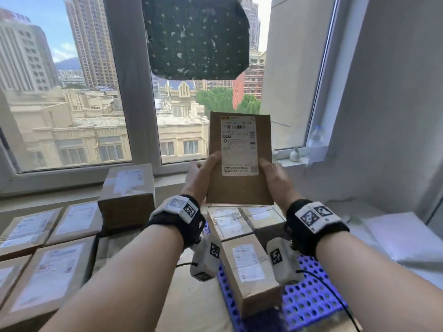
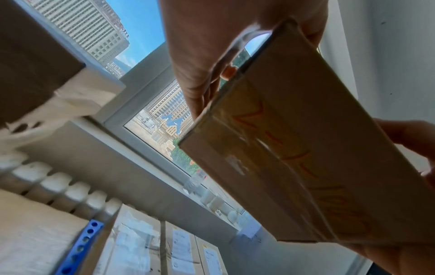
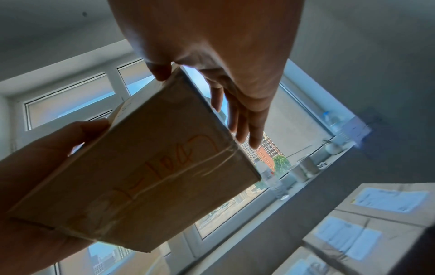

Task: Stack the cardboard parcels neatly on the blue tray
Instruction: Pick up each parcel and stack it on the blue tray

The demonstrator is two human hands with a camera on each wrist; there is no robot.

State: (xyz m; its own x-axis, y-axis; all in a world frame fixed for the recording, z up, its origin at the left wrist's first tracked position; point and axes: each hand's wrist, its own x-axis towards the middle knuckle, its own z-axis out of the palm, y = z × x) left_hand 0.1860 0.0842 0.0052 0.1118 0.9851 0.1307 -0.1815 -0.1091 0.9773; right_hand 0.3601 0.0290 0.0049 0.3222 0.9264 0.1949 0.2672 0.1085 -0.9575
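While parcels wait: loose boxes (image 1: 43, 267) fill lower left.
Tray: blue tray (image 1: 309, 298) lower right, three parcels (image 1: 249, 267) on it.
Held parcel (image 1: 239, 159): upright, centre frame.
Hands: left hand (image 1: 200, 178) and right hand (image 1: 278, 180) pinch its sides.
Tip: lay flat, square the edges.

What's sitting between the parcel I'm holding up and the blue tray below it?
In the head view, three parcels already on the tray lie directly under the held parcel, on the blue tray.

Held parcel (image 1: 239, 159): white shipping label (image 1: 239, 144) reads "0301"; other print illegible.
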